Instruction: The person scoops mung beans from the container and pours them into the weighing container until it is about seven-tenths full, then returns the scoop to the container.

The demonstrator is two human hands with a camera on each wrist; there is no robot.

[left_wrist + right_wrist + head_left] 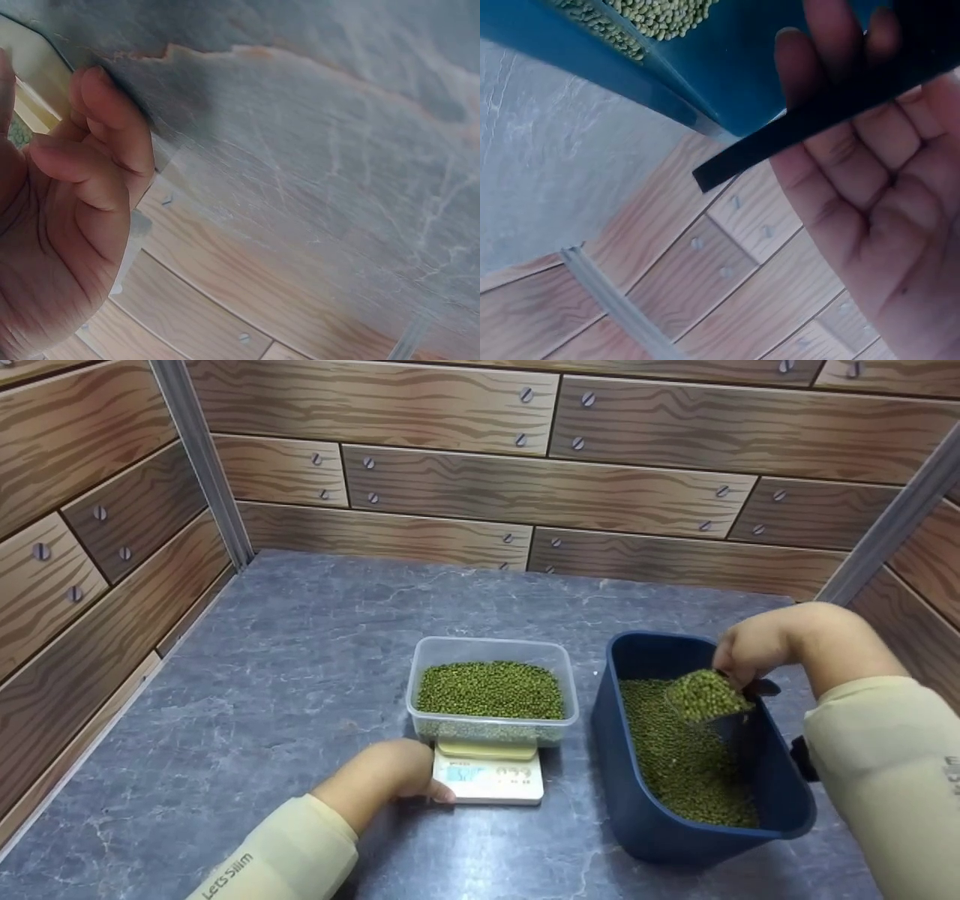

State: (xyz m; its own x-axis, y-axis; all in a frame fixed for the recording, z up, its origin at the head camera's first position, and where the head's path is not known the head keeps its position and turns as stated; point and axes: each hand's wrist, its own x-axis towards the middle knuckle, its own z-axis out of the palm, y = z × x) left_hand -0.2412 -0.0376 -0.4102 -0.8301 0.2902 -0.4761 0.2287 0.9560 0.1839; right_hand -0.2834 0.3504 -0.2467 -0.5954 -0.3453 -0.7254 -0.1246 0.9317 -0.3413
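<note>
My right hand (757, 645) grips the black handle (817, 112) of a scoop (705, 695) heaped with green mung beans. The scoop is over the dark blue bin (626, 780), which has more mung beans (675, 765) inside. At the middle of the table, a clear plastic container (495, 730) of mung beans (491, 690) stands on a white kitchen scale (499, 790). My left hand (394, 769) holds the scale's left side, thumb by its front corner and the other fingers curled in the left wrist view. The lit display's digits are too blurred to read surely.
A blue-grey marbled tabletop (300, 660) lies under everything. Walls printed with wood planks (450, 472) close in the back and sides, with grey metal posts (202, 465) at the corners. The bin stands to the right of the scale.
</note>
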